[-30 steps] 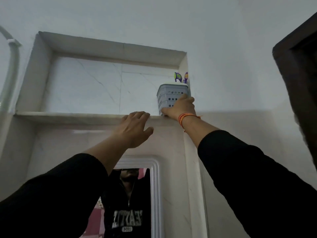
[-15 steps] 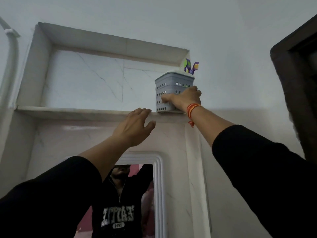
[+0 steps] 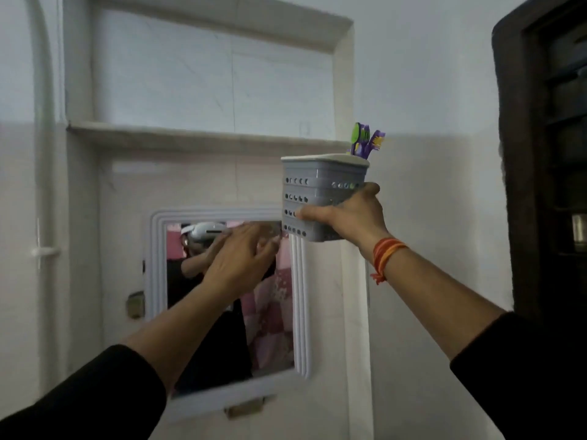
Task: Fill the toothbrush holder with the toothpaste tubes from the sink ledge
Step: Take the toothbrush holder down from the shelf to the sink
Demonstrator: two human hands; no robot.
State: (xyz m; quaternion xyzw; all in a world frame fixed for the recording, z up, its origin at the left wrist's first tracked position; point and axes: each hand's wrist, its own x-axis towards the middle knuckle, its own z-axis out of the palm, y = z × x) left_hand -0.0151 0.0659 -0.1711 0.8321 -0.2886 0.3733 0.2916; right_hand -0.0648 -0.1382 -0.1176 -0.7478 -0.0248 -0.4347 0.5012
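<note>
My right hand (image 3: 352,217) grips a grey perforated toothbrush holder (image 3: 320,188) with a white rim, holding it upright in the air below the marble niche shelf (image 3: 190,133). Purple and green toothbrush heads (image 3: 367,139) stick out of its top at the right. My left hand (image 3: 241,258) is open, fingers spread, just left of and below the holder, in front of the mirror. It does not touch the holder. No toothpaste tubes are in view.
A white-framed mirror (image 3: 152,281) hangs on the wall under the niche and reflects a person with a headset. A white pipe (image 3: 47,154) runs up the left wall. A dark wooden door frame (image 3: 521,154) stands at the right.
My right hand has lifted the holder off the niche shelf and brought it down and to the right. My left hand has dropped from the shelf edge to mirror height. The view has tilted downward.
</note>
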